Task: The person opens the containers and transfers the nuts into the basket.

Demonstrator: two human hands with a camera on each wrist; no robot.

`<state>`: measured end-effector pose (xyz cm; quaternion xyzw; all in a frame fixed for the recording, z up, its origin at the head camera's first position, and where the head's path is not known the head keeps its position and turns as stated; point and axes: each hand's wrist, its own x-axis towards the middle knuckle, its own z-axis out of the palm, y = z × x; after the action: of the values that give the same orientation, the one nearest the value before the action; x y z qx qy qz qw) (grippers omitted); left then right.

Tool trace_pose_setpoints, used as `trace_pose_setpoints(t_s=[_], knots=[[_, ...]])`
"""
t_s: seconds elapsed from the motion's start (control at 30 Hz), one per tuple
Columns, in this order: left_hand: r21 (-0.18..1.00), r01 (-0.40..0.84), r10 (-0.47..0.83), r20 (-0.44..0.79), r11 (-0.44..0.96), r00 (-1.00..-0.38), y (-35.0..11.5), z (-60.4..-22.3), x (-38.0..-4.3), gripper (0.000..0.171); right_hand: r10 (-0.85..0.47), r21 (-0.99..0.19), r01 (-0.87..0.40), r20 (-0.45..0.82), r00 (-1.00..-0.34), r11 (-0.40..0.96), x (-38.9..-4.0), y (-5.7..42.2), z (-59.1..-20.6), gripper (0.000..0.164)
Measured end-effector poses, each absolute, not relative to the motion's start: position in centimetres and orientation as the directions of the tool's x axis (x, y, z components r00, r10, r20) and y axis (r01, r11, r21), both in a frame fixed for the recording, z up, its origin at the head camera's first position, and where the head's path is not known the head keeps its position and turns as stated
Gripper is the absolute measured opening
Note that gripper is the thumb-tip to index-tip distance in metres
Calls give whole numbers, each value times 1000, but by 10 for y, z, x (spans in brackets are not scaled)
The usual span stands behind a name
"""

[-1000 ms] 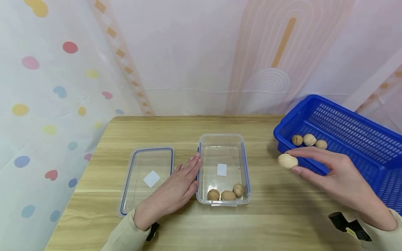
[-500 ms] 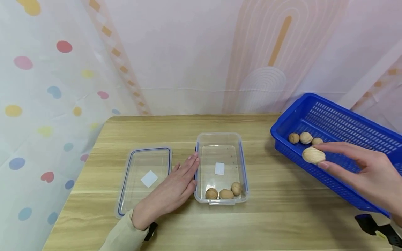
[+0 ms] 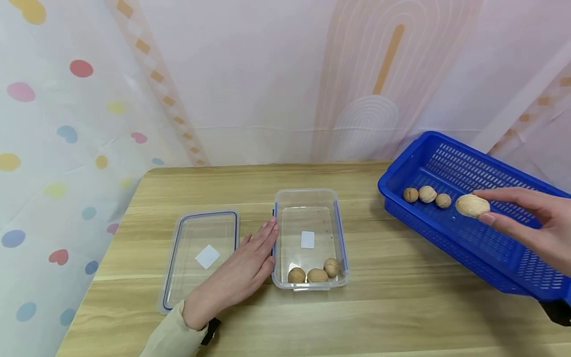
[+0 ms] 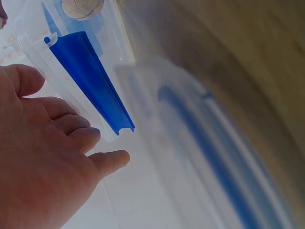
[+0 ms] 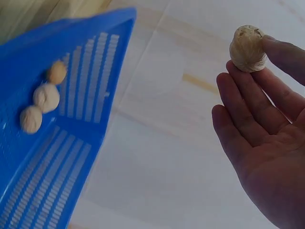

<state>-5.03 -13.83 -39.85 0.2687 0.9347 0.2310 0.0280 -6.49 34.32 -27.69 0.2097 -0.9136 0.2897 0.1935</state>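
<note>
Between thumb and fingertips my right hand (image 3: 535, 218) pinches a pale walnut (image 3: 473, 205), held over the blue basket (image 3: 446, 243). The right wrist view shows the same walnut (image 5: 248, 48) at the fingertips. Three walnuts (image 3: 427, 194) lie in a row in the basket's left end. My left hand (image 3: 238, 270) rests with straight fingers against the left side of a clear plastic container (image 3: 308, 218). Three more walnuts (image 3: 317, 275) sit along that container's near end. In the left wrist view, a blue clip (image 4: 90, 81) on the container's side is beside the left fingers.
A clear lid (image 3: 200, 263) with a blue seal lies on the wooden table (image 3: 250, 183), left of the container and partly behind the left hand. A patterned curtain (image 3: 258, 79) hangs behind the table's back edge.
My right hand has carried the pale walnut rightward, from beside the basket's near wall to over its inside. The left hand keeps its place at the container; the head view has shifted slightly.
</note>
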Motion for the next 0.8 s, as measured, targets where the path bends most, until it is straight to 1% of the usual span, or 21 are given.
trace_pose_setpoints(t_s=[0.17, 0.27, 0.4, 0.5, 0.67, 0.8], knots=[[446, 489, 512, 77, 749, -855, -138, -399, -50, 60, -217, -520, -428, 418, -882, 739, -79, 357, -276, 29], [445, 495, 511, 93, 746, -854, -138, -400, -50, 60, -178, -548, -367, 367, -913, 752, -88, 363, -274, 29], [449, 498, 510, 103, 742, -854, -138, -402, -49, 59, -158, -520, -298, 296, -942, 801, -99, 368, -274, 34], [451, 496, 510, 99, 742, -854, -138, -404, -47, 59, -164, -469, -263, 242, -956, 843, -110, 372, -273, 36], [450, 499, 511, 105, 741, -853, -138, -405, -46, 59, -173, -411, -237, 186, -967, 880, -130, 376, -267, 39], [449, 498, 508, 107, 742, -855, -139, -404, -47, 59, -200, -387, -246, 156, -967, 889, -143, 376, -263, 39]])
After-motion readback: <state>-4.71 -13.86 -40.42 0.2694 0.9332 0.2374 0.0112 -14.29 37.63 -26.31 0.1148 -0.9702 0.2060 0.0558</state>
